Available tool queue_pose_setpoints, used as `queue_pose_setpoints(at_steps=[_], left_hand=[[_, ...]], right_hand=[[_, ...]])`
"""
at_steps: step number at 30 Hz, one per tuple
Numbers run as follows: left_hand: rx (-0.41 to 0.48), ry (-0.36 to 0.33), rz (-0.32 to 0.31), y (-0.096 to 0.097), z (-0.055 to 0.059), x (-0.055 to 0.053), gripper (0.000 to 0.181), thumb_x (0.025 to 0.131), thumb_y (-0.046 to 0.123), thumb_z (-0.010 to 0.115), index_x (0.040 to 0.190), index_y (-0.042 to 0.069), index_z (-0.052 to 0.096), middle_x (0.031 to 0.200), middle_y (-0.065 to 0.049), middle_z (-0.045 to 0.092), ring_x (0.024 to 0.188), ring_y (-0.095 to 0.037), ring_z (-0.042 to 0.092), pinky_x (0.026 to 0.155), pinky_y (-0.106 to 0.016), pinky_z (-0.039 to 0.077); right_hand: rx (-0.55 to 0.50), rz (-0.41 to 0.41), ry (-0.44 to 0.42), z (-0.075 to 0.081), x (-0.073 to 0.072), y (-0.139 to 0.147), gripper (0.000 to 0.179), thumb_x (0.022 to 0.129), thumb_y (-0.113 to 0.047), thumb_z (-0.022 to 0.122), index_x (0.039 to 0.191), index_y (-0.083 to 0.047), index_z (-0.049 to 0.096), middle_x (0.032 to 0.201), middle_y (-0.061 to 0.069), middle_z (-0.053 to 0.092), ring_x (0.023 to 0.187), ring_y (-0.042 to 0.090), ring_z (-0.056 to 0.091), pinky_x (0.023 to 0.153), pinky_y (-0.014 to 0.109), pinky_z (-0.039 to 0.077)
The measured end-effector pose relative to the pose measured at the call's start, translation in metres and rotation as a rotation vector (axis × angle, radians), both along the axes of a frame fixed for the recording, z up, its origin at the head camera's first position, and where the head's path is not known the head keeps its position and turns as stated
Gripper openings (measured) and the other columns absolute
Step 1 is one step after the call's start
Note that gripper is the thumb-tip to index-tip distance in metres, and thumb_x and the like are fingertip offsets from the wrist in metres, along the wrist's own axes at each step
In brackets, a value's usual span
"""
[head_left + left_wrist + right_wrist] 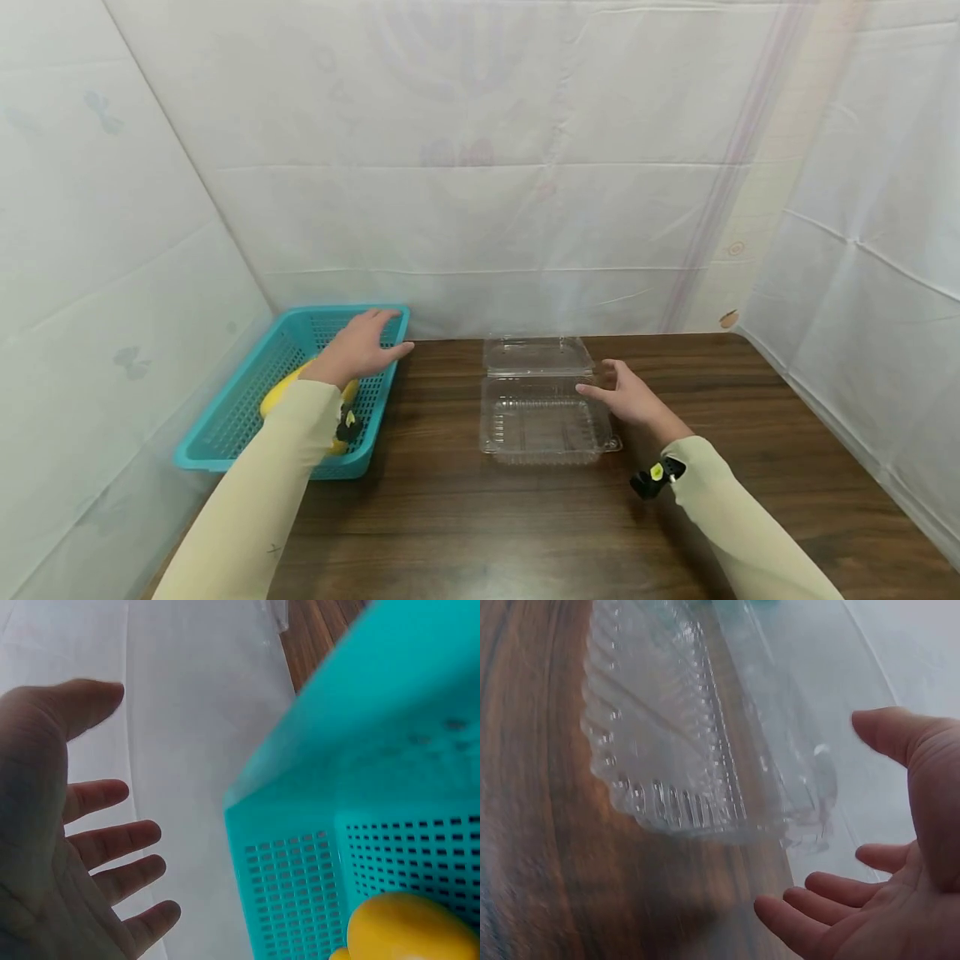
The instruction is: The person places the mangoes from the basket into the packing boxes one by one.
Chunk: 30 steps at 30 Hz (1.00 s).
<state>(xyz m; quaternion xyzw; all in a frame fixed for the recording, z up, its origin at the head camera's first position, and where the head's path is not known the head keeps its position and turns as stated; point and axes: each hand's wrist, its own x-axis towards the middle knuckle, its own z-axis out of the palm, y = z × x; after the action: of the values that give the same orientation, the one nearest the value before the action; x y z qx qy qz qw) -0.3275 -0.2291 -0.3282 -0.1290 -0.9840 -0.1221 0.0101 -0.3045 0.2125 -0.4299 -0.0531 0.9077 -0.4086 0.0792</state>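
Left hand (358,345) and right hand (632,398) seen spread, nothing held. Plastic box (546,425), near right hand, judged light, flimsy; best pinched at rim (603,421).

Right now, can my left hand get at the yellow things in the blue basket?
Probably yes: your empty left hand is near the blue basket, and no lid covers the yellow things.

turquoise basket (337,735), clear container (546,427), brown wood-grain table (427,525)
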Motion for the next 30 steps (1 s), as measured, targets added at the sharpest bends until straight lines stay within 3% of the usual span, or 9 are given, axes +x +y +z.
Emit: queue_pose_setpoints(at_steps=[7,19,26,30], left_hand=[[-0.005,-0.01,-0.003,-0.016,-0.004,0.001,0.067,0.104,0.043,0.055,0.157,0.004,0.038,0.161,-0.029,0.033,0.147,-0.051,0.031,0.116,-0.067,0.032],[0.002,-0.074,0.023,-0.038,-0.013,-0.001,0.068,0.103,0.047,0.054,0.152,0.001,0.044,0.158,-0.029,0.04,0.147,-0.051,0.032,0.118,-0.067,0.03],[-0.01,-0.17,0.076,-0.05,-0.018,-0.004,0.073,0.104,0.048,0.051,0.153,-0.004,0.04,0.156,-0.031,0.04,0.144,-0.052,0.036,0.114,-0.066,0.036],[-0.009,-0.199,0.086,-0.057,-0.019,-0.004,0.074,0.103,0.048,0.051,0.152,-0.006,0.039,0.156,-0.032,0.04,0.142,-0.053,0.038,0.113,-0.066,0.038]], right_hand=[[-0.124,0.002,-0.045,-0.003,0.013,-0.001,0.087,0.098,-0.04,0.069,0.157,0.005,0.024,0.154,0.033,0.04,0.136,0.048,0.049,0.102,0.053,0.052],[-0.228,-0.001,-0.121,-0.003,0.023,0.004,0.076,0.1,-0.021,0.067,0.154,0.011,0.025,0.153,0.038,0.037,0.129,0.045,0.058,0.097,0.045,0.057],[-0.292,0.021,-0.155,-0.005,0.026,0.008,0.058,0.104,-0.009,0.055,0.147,0.021,0.029,0.139,0.038,0.054,0.12,0.04,0.066,0.089,0.038,0.061],[-0.298,0.028,-0.159,-0.005,0.028,0.01,0.057,0.103,-0.008,0.058,0.144,0.022,0.033,0.131,0.035,0.062,0.116,0.036,0.069,0.089,0.038,0.061]])
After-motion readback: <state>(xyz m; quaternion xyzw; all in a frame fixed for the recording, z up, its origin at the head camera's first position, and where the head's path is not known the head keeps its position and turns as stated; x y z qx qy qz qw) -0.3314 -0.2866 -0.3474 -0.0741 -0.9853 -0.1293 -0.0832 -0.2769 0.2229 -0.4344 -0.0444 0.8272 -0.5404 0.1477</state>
